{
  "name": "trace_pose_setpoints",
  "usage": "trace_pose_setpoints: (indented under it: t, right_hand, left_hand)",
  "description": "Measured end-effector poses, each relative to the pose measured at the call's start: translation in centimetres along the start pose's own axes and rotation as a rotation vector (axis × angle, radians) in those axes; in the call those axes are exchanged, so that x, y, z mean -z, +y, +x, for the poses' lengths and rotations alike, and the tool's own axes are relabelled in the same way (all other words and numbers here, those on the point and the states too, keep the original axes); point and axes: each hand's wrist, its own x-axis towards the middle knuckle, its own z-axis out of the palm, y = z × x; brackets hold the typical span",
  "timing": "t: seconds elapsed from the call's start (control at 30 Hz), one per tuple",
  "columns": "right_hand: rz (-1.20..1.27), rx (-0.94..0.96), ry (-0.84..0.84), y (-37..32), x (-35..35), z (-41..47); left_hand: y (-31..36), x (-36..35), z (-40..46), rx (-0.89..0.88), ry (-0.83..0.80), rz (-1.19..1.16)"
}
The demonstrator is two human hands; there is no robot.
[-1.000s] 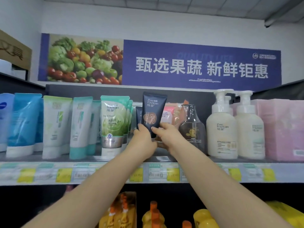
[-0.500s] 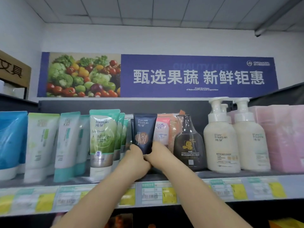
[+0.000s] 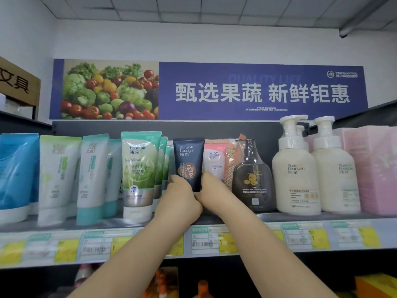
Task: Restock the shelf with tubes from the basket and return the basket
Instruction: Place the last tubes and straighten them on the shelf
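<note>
While both hands are wrapped around its lower end, the dark navy tube (image 3: 188, 162) stands upright on the shelf (image 3: 300, 218), cap end down and crimped end up, with "Pure Fountain" printed near the top and a brownish round graphic below that. The left hand (image 3: 181, 195) grips it from the left side, fingers curled round the edge, and the right hand (image 3: 211, 188) pinches it from the right, so both are clamped on the same tube and the two hands touch each other just under it. Can't see the cap itself, the hands cover it.

Just left of it there's a row of green tubes (image 3: 139, 171) of the same brand, one behind another. Right behind and to the right sits a pink tube (image 3: 214, 160), then some orange packet that's mostly hidden. Next over is a dark brown pump bottle (image 3: 252, 179) labelled "man", touching or nearly touching the right wrist, hard to say which.

Further right are two cream pump bottles (image 3: 296, 168) side by side, then pink boxes (image 3: 373, 168) at the edge. Way off left you get white-and-teal tubes (image 3: 58, 175) and blue pouches (image 3: 17, 168).

Along the shelf front runs a strip of price tags (image 3: 204, 239), pretty blurry. Above everything hangs a blue banner (image 3: 257, 91) with a fruit-and-veg photo and white Chinese text. Orange and yellow items show on the lower shelf, too cut off to identify.
</note>
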Motion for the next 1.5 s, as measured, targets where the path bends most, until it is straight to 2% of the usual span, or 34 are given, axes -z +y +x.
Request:
trace_pose_setpoints:
  t: [0.2,0.37,0.5,0.6,0.73,0.83,1.03,1.13,1.23,1.33,1.5]
  right_hand:
    - [-0.032,0.003,0.13,-1.0,0.1,-1.0]
    - [-0.017,0.083,0.285,-2.3,0.8,-2.2]
    - [-0.056,0.109,0.384,-3.0,1.7,-4.3]
    - [-0.164,0.202,0.439,-2.8,1.7,-6.4]
    - [-0.357,0.303,0.499,-2.1,-0.3,-9.6]
    - [-0.411,0.347,0.488,-1.8,-2.5,-13.0]
    - [-0.341,0.314,0.377,-2.8,-9.0,-20.9]
    - [-0.358,0.292,0.287,-1.4,-13.4,-24.9]
    - [-0.358,0.223,0.114,0.7,-18.1,-29.4]
    - [-0.291,0.097,-0.076,2.9,-22.3,-34.4]
    - [-0.254,-0.053,-0.343,5.2,-28.0,-42.1]
  left_hand:
    - [0.0,0.0,-0.6,-0.027,0.128,-0.043]
    - [0.4,0.6,-1.2,-0.105,0.202,-0.141]
    - [0.4,1.5,-2.0,-0.294,0.232,-0.145]
    - [0.3,2.3,-4.1,-0.445,0.22,-0.095]
    - [-1.9,2.0,-7.8,-0.68,0.303,-0.104]
    - [-4.5,1.4,-10.7,-0.721,0.316,-0.123]
    - [-12.3,-0.5,-16.6,-0.729,0.233,-0.141]
    - [-17.1,-2.0,-20.8,-0.649,0.062,-0.063]
    - [-22.0,-3.9,-25.2,-0.574,-0.083,0.048]
    - [-25.9,-5.6,-29.6,-0.461,-0.234,0.13]
    - [-29.7,-8.3,-37.3,-0.148,-0.518,0.146]
